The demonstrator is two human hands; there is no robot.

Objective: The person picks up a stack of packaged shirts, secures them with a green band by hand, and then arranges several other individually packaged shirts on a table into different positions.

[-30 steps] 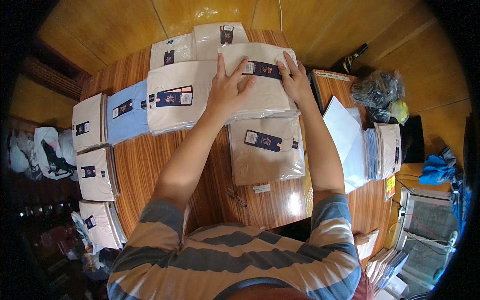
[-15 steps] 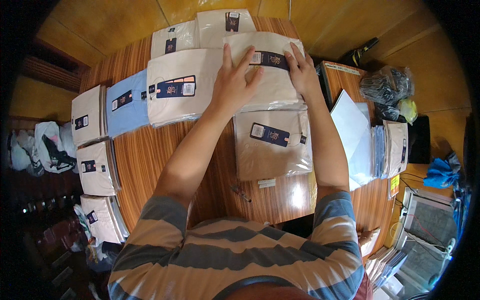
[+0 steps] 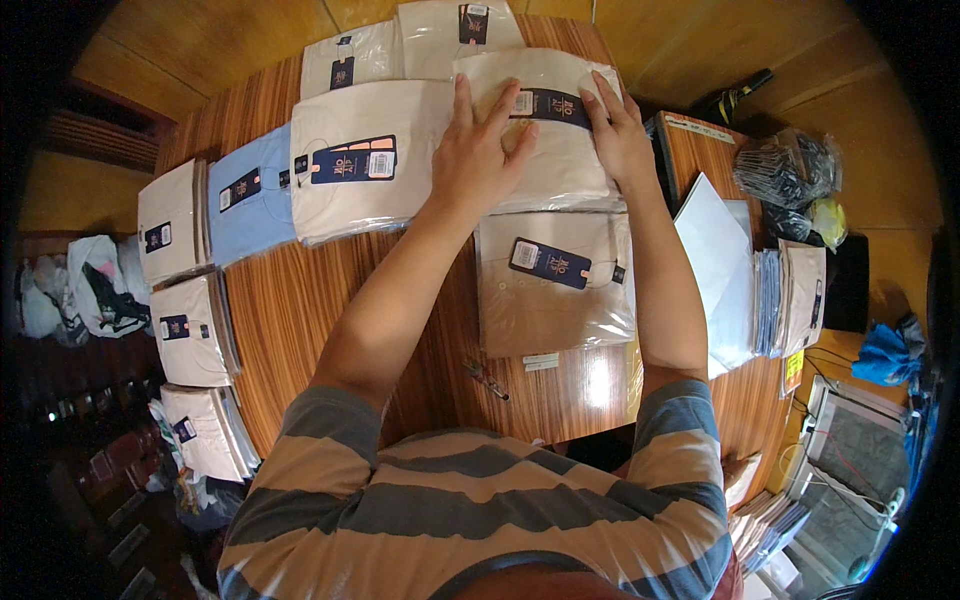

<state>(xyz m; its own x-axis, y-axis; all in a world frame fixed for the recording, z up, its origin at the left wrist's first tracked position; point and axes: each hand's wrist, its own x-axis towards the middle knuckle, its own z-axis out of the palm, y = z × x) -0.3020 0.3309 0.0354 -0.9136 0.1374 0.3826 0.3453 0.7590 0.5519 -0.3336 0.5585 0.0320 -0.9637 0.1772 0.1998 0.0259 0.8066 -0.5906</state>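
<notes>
A folded cream shirt in clear plastic [image 3: 540, 170], with a dark hang tag [image 3: 553, 106], lies at the far middle of the table. My left hand [image 3: 483, 150] rests on its left part, fingers spread. On its right edge lies my right hand [image 3: 620, 135], fingers stretched out and partly apart. Just nearer than this pack is another bagged cream shirt [image 3: 560, 320] with a navy tag. To the left, and touching or close to my left hand, is a larger cream shirt pack [image 3: 400, 120]; I cannot tell whether they touch.
A blue shirt pack [image 3: 262, 220] and stacks of cream shirts [image 3: 190, 345] line the table's left side. Two more packs [image 3: 425, 50] lie at the back. White sheets [image 3: 708, 250] and a shirt stack [image 3: 800, 300] are at right. A pen [image 3: 487, 380] lies near the front.
The view has shifted slightly, so the packs sit a little differently in the picture. Both hands stay on the same cream shirt pack, with little visible change.
</notes>
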